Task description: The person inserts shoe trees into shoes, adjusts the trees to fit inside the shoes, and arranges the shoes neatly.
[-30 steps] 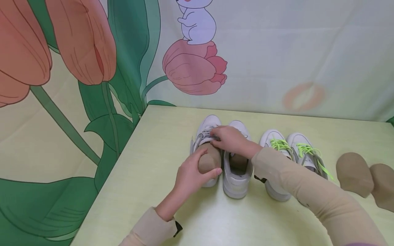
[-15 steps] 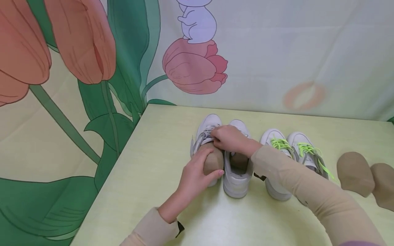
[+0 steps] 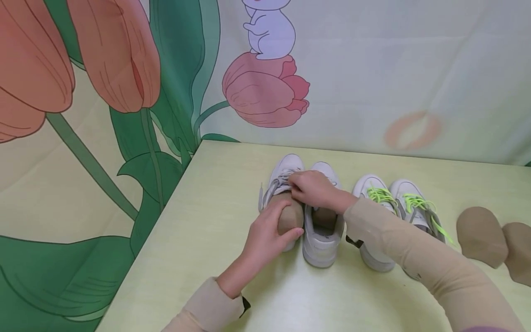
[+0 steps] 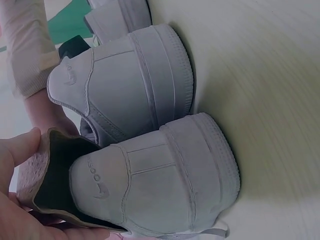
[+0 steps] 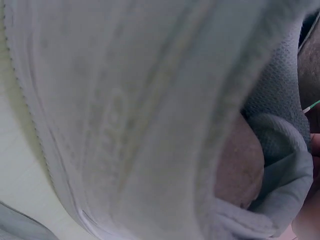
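Observation:
My left hand [image 3: 263,235] holds a brown shoe-shaped insert [image 3: 289,216] between thumb and fingers, at the opening of the leftmost white sneaker [image 3: 290,163]. In the left wrist view the insert [image 4: 33,174] shows a hollow dark-green inside, and its lower edge runs down into the shoe behind the heel [image 4: 150,185]. Over that sneaker's grey laces [image 3: 279,182], my right hand [image 3: 314,188] has curled fingers pinching at the tongue; the fingertips are partly hidden. Right beside it stands a second white sneaker [image 3: 320,251] with a brown insert [image 5: 240,165] inside, toward its toe.
Two more white sneakers, the nearer one [image 3: 375,258] and the farther one [image 3: 401,185], have lime-green laces and stand to the right, partly under my right sleeve [image 3: 398,235]. Two brown inserts, one [image 3: 481,235] overlapping the other [image 3: 520,251], lie at the table's right.
My left hand has shifted slightly right and up with the insert, tilting it a little. The right hand stays at the tongue, its fingers drawn in closer.

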The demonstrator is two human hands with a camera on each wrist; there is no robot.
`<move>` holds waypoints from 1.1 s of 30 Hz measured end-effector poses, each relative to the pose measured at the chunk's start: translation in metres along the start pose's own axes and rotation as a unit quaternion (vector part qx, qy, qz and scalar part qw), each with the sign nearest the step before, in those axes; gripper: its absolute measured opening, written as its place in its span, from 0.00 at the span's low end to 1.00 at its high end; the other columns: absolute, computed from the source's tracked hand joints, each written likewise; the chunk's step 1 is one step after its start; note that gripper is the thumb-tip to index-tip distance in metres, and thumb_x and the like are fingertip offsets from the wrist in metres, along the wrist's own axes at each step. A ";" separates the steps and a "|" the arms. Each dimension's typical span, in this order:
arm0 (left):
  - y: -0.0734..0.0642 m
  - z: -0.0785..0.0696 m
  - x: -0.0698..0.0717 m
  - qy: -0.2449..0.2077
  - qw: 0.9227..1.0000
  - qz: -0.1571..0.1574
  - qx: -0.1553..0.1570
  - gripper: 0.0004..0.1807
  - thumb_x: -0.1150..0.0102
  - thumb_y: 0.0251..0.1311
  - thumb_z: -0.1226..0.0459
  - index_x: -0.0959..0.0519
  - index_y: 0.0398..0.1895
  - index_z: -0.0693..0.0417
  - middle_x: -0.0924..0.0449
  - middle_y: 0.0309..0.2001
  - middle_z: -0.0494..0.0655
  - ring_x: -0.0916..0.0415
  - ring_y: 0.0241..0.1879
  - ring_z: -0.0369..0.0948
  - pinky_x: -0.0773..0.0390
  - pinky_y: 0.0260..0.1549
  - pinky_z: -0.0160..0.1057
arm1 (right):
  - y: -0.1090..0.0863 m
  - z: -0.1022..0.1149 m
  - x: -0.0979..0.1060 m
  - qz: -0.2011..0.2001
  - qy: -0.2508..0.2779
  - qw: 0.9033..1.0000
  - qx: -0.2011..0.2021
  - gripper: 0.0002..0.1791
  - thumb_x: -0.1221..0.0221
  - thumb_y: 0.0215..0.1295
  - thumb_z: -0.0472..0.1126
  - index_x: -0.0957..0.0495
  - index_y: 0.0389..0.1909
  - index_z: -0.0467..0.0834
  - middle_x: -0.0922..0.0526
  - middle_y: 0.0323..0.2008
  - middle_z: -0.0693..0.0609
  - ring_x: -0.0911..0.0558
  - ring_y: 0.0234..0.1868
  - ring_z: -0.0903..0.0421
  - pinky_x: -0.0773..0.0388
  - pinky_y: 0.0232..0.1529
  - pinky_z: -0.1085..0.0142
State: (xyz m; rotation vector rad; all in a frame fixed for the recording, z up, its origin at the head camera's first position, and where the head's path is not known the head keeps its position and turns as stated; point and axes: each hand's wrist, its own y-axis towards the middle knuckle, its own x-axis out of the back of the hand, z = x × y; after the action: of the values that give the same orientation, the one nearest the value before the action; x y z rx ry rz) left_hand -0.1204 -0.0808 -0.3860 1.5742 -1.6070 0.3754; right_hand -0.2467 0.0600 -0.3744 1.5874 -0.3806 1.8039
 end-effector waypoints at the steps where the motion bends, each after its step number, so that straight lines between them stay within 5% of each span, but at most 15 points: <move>1: 0.000 0.000 0.000 -0.001 1.000 0.001 0.001 0.30 0.36 0.46 0.55 0.32 0.54 0.51 0.29 0.54 0.46 0.32 0.55 0.42 0.30 0.49 0.45 | 0.000 0.000 0.000 -0.001 0.003 1.000 0.000 0.09 0.49 0.53 0.35 0.33 0.17 0.46 0.36 0.14 0.57 0.36 0.18 0.60 0.39 0.23 0.69; 10: 0.007 0.001 0.001 -0.003 1.000 0.018 -0.006 0.30 0.37 0.47 0.57 0.34 0.54 0.50 0.30 0.54 0.43 0.31 0.53 0.41 0.29 0.47 0.44 | -0.003 -0.003 -0.002 -0.012 0.029 0.999 0.005 0.07 0.48 0.54 0.34 0.30 0.20 0.45 0.31 0.17 0.55 0.33 0.20 0.60 0.35 0.26 0.67; 17: 0.013 0.001 0.004 -0.009 0.999 0.040 0.035 0.31 0.38 0.47 0.53 0.35 0.56 0.49 0.29 0.54 0.44 0.29 0.50 0.44 0.29 0.45 0.46 | -0.004 -0.004 -0.003 -0.017 0.045 0.999 0.001 0.05 0.48 0.55 0.35 0.27 0.23 0.45 0.26 0.21 0.54 0.30 0.22 0.59 0.31 0.29 0.66; 26: 0.006 0.004 -0.013 -0.033 0.993 -0.030 0.110 0.51 0.34 0.38 0.45 0.47 0.65 0.53 0.41 0.63 0.48 0.36 0.58 0.46 0.31 0.49 0.49 | -0.004 -0.004 -0.007 -0.017 0.055 0.998 -0.012 0.04 0.47 0.56 0.36 0.25 0.27 0.43 0.23 0.24 0.53 0.27 0.25 0.58 0.28 0.32 0.63; 33: 0.006 0.002 -0.018 -0.041 0.994 -0.063 0.082 0.36 0.34 0.40 0.54 0.35 0.55 0.53 0.31 0.56 0.48 0.30 0.52 0.44 0.30 0.47 0.47 | -0.004 -0.004 -0.009 -0.025 0.055 0.998 -0.016 0.03 0.48 0.56 0.35 0.25 0.27 0.42 0.23 0.25 0.52 0.26 0.26 0.57 0.28 0.33 0.62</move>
State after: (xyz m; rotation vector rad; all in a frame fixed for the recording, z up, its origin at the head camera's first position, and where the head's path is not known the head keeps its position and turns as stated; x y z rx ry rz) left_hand -0.1293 -0.0690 -0.3975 1.8270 -1.5602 0.3878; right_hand -0.2469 0.0631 -0.3846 1.4548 -0.3143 1.8283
